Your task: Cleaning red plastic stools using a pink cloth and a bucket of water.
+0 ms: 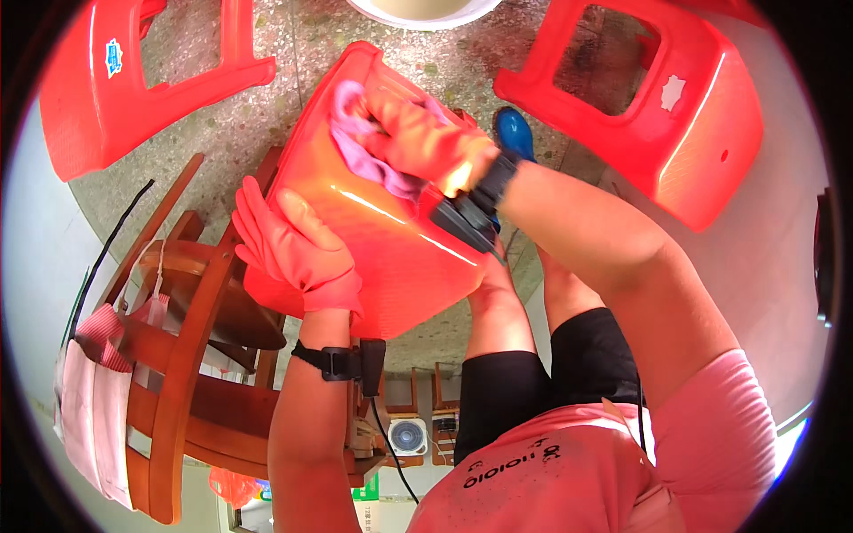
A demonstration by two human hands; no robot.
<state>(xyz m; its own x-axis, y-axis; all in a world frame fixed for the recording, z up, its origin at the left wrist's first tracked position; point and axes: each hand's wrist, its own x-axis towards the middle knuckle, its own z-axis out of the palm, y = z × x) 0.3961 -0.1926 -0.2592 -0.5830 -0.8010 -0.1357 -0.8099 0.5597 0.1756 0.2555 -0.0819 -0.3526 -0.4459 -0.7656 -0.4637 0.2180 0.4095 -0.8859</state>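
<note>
A red plastic stool (400, 266) is tilted in front of me, its smooth seat end towards my body. My left hand (300, 246), in an orange-pink rubber glove, lies flat against the stool's left side with fingers extended and thumb apart. In a matching glove, my right hand (420, 136) presses a pinkish-purple cloth (373, 163) onto the stool's upper side; the hand is slightly blurred. Black straps with devices are on both wrists.
Red plastic stools stand at the upper left (120, 86) and upper right (700, 113). A white basin (426, 21) holding cloudy liquid is at the top. Wooden chairs (180, 373) are close on the left, one with a pale cloth bag (100, 413). A fan (407, 436) is farther off.
</note>
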